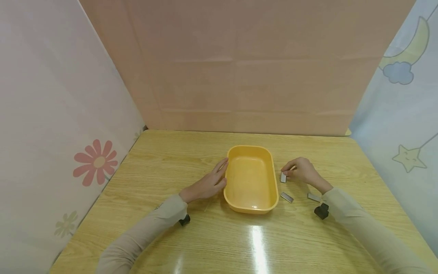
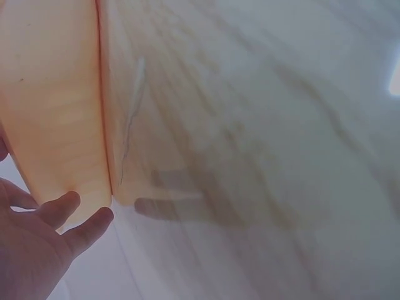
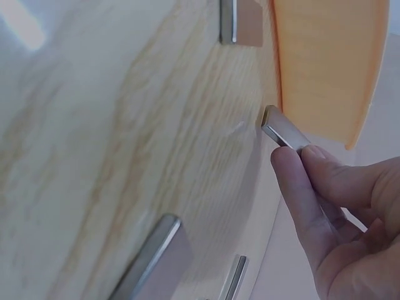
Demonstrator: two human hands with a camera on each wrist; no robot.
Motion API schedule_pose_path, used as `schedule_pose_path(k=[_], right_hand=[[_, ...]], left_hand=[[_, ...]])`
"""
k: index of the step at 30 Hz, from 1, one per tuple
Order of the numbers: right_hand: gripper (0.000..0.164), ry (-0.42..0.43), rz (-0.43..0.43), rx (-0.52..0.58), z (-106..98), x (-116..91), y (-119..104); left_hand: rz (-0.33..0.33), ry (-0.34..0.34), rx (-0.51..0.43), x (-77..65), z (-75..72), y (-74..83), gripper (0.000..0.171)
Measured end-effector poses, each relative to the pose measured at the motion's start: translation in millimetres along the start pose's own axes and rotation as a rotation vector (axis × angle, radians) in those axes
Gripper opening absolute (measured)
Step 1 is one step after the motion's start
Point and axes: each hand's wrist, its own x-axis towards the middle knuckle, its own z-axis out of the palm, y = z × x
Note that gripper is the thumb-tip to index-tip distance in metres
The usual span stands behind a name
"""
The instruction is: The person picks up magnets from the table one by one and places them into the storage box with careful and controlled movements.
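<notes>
A yellow plastic basin (image 1: 251,179) stands on the table, and no item shows in it in the head view. My left hand (image 1: 208,183) rests against its left wall with fingers (image 2: 90,231) fairly straight. Just right of the basin, my right hand (image 1: 302,171) pinches a small flat silver bar (image 3: 282,128) between thumb and fingertips. In the head view a second silver bar (image 1: 287,197) lies near the basin's right front corner. A third silver bar (image 1: 313,197) is beside the right wrist. Another thin silver bar (image 3: 236,278) shows in the right wrist view.
The wood-grain table (image 1: 205,239) has a shiny top with light glare at the front. A pinkish backdrop (image 1: 236,76) closes off the far edge, and pale printed curtains (image 1: 41,114) hang at both sides.
</notes>
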Motion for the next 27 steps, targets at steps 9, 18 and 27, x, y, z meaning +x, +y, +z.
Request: schedule_pose_path(k=[9,18,27], right_hand=[[0.012,-0.002,0.012,0.030,-6.0,-1.3,3.7],[0.015,-0.002,0.042,0.061,-12.3,-3.8,-0.1],[0.018,-0.006,0.042,0.113,-15.9,-7.2,-4.0]], left_hand=[[0.005,-0.012,0.006,-0.2,-1.1,1.2,0.062],[-0.011,-0.014,0.010,0.3,-1.6,1.7,0.062],[0.001,-0.015,0.030,0.1,-1.8,2.5,0.061]])
